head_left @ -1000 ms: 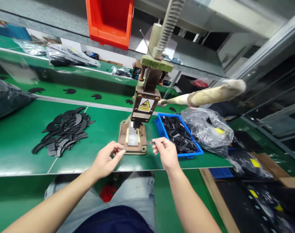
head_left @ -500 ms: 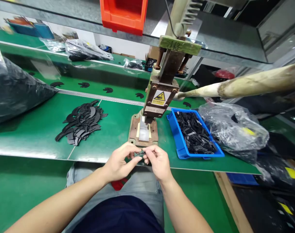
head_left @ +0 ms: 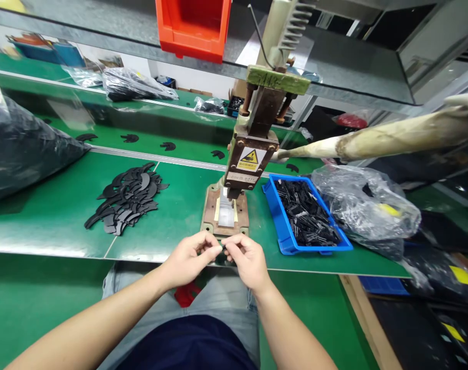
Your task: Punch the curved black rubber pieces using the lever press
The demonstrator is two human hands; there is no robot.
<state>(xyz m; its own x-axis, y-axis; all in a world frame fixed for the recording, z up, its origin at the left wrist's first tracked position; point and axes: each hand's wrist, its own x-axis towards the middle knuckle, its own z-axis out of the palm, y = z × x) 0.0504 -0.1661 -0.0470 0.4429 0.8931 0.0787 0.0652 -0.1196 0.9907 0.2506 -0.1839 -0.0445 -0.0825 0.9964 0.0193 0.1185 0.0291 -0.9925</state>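
Both of my hands meet at the table's front edge, just below the base of the hand press [head_left: 226, 213]. Pinched between their fingertips is a small black plastic part [head_left: 223, 246], mostly hidden by the fingers. My left hand [head_left: 195, 257] closes thumb and fingers on it from the left. From the right, my right hand [head_left: 246, 257] grips it the same way. A blue tray [head_left: 285, 245] full of small black parts stands right of the press. Left of the press lies a loose pile of curved black pieces [head_left: 129, 195].
The press lever [head_left: 372, 136] reaches out to the right above a clear plastic bag [head_left: 368, 205]. A large bag of dark parts [head_left: 25, 146] fills the left side. Several black pieces [head_left: 168, 146] lie spaced along the strip behind. An orange bin [head_left: 193, 31] sits overhead.
My fingers have closed further over the black part, so less of it shows now. The camera view has shifted slightly. Both hands stay in front of the press.
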